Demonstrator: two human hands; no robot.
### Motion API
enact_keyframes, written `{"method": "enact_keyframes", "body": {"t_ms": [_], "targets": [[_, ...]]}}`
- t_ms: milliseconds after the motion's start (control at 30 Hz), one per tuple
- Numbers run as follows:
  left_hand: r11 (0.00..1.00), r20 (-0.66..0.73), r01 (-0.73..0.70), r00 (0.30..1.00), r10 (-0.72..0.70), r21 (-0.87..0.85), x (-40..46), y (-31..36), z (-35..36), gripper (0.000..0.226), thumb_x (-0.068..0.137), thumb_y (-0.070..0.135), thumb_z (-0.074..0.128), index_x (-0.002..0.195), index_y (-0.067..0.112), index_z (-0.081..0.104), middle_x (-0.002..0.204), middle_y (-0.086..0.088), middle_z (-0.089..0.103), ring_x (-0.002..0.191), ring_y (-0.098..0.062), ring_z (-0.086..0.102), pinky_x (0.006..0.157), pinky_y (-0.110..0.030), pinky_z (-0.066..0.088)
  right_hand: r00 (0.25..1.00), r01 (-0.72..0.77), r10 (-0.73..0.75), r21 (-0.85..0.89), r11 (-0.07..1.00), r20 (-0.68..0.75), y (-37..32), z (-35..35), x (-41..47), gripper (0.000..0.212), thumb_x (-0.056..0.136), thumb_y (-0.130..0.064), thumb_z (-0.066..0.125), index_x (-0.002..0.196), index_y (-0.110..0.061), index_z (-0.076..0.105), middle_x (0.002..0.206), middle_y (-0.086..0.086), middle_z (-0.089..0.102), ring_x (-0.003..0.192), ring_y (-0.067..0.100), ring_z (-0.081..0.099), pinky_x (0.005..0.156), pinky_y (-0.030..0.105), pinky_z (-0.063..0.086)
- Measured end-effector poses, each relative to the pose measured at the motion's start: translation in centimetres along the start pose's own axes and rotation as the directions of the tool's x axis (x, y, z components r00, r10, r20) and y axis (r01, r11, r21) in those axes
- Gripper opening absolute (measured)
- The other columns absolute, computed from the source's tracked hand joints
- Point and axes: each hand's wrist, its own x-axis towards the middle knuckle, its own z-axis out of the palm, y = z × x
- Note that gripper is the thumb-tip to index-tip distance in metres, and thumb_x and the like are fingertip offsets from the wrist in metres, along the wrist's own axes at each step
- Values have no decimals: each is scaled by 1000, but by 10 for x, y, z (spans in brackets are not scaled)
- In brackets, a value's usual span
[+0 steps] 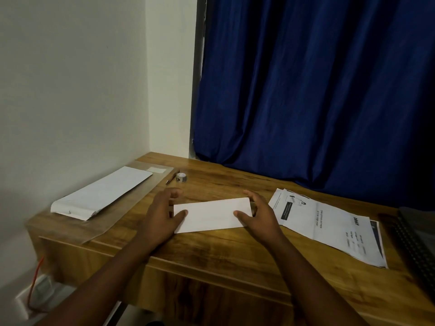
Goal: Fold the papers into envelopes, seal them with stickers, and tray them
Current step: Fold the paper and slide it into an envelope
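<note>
A folded white paper [211, 215] lies flat near the middle of the wooden desk [235, 250]. My left hand [162, 211] grips its left end, thumb on top and fingers curled behind the far edge. Its right end sits in my right hand [257, 211], held the same way. A clear tray [131, 198] on the desk's left side holds a stack of folded white envelopes [101, 194]. A small roll of stickers [181, 177] stands behind the paper. Printed sheets [329, 227] lie in a pile to the right.
A pen [171, 178] lies beside the sticker roll, next to the tray's far corner. A dark keyboard-like object [416, 245] sits at the desk's right edge. A blue curtain [317, 90] hangs behind the desk; a white wall [70, 90] borders its left.
</note>
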Motion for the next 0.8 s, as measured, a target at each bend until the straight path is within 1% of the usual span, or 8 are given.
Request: {"method": "enact_keyframes", "body": {"t_ms": [100,200,267,367,500,567,667,800], "targets": [[982,76,-96,994,84,162,-4,2,4,49,94,28,73,140,26,55,151,-1,44,137,-21,45,109,-39,46,999,39,-34,-162,986,31,3,6,4,76,89,-40,77,153,-35,37,158,-6,36,135,13,45,106,30,45],[926,160,-234,968,194,296,-7,6,7,49,100,34,62,148,26,51,160,-1,39,148,-22,34,118,-40,33,993,97,-74,-293,951,91,6,8,7,63,94,-45,69,150,-30,44,157,-6,39,138,15,45,110,32,43],[860,287,-333,930,231,387,-7,7,11,54,105,41,50,156,26,41,167,0,31,155,-22,24,125,-44,21,980,158,-102,-363,918,169,7,9,8,53,99,-46,61,148,-30,50,158,-5,42,141,15,43,114,34,38],[791,481,-409,860,168,455,-4,5,16,60,109,47,33,164,26,21,173,4,13,160,-16,4,128,-43,5,961,197,-74,-476,857,265,6,11,7,50,105,-49,45,153,-32,45,164,-5,36,150,15,31,122,38,27],[773,577,-409,814,69,485,1,1,20,61,110,48,24,165,24,13,173,3,13,160,-13,4,128,-41,4,945,265,-82,-592,761,317,-9,13,2,54,109,-48,31,158,-27,36,170,-2,23,157,17,14,127,43,12],[756,590,-428,805,68,496,3,-1,21,62,110,50,22,165,24,12,173,3,13,160,-13,3,128,-41,3,918,354,-145,-595,722,369,-23,20,-5,57,109,-48,27,161,-25,28,171,-1,18,158,16,8,127,44,5],[742,598,-448,797,80,499,3,-5,22,62,109,51,23,165,26,10,173,3,11,160,-14,0,127,-42,2,820,501,-213,-488,715,531,-43,41,-19,58,109,-46,24,164,-24,18,172,-4,12,158,10,3,126,42,-3],[722,615,-463,786,66,515,4,-6,22,62,110,49,23,165,26,7,173,1,9,160,-15,-3,127,-42,0,771,455,-108,-424,783,628,-45,54,-25,62,109,-51,20,165,-28,2,172,-9,-1,156,2,-3,128,41,-4]]}}
